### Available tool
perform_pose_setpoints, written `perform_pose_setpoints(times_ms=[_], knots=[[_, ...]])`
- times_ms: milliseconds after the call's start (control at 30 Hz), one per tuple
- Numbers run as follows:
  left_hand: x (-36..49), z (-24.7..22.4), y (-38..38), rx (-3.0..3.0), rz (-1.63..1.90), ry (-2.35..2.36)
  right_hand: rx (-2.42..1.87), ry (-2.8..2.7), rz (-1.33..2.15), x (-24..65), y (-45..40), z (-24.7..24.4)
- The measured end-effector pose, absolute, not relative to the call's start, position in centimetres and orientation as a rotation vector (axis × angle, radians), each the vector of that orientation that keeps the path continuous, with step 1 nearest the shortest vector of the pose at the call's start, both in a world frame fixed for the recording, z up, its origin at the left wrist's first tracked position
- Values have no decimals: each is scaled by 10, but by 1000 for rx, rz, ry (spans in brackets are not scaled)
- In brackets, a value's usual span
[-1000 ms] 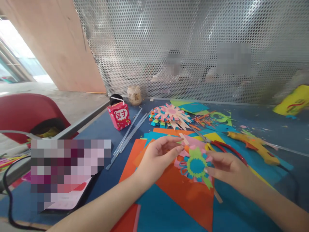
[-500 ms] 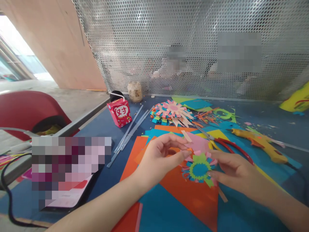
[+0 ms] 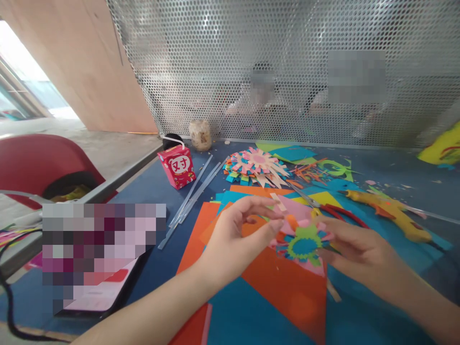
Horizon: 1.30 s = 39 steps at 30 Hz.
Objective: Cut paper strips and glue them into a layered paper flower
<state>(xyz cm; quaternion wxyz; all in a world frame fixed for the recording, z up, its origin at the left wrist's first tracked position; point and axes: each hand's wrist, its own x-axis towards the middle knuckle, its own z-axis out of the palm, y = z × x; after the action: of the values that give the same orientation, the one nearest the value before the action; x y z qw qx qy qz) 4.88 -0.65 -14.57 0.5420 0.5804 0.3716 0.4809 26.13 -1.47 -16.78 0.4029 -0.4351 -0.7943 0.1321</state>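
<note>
A layered paper flower, with a blue centre, green ring and blue and pink fringe, is pinched at its right edge by my right hand. On its upper part an orange paper loop stands up. My left hand is just left of the flower, thumb and forefinger apart, with nothing visible between them. Whether its thumb tip touches the fringe I cannot tell. Under the hands lie a pink paper sheet and orange paper.
Red-handled scissors and a yellow glue gun lie to the right. Finished paper rosettes, clear glue sticks and a red drink carton are further back. At left is a phone or tablet. A perforated metal panel bounds the table.
My left hand's fingers have parted from the orange paper, which now shows on the flower. My right hand and the flower have shifted slightly right.
</note>
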Motion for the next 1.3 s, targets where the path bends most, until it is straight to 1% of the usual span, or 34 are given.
perform_pose_setpoints(times_ms=[100,233,300,367,500,633,733,867,1000,1133,1233,1300], knots=[[48,-144,-7,1297,1199,995,-964,-2104,-148,269,-13,-166],[46,-148,-7,1077,1015,942,-817,-2276,-849,286,-16,-163],[47,-149,-8,970,912,872,-680,-2390,-1099,292,-22,-162],[48,-148,-10,906,843,851,-595,-2447,-1237,293,-28,-160],[50,-143,-15,869,804,888,-571,-2460,-1345,285,-35,-152],[51,-142,-16,877,773,869,-334,-2539,-1492,282,-36,-142],[51,-144,-15,904,756,891,-234,-2605,-1512,284,-39,-141],[53,-145,-15,941,752,927,-481,-2634,-1470,284,-46,-145],[56,-145,-14,959,750,915,-540,-2604,-1398,279,-52,-152],[56,-147,-14,964,756,916,-742,-2559,-1315,275,-55,-157],[56,-147,-14,950,764,900,-778,-2497,-1263,270,-58,-161],[56,-145,-14,941,763,875,-862,-2406,-1153,264,-61,-165]])
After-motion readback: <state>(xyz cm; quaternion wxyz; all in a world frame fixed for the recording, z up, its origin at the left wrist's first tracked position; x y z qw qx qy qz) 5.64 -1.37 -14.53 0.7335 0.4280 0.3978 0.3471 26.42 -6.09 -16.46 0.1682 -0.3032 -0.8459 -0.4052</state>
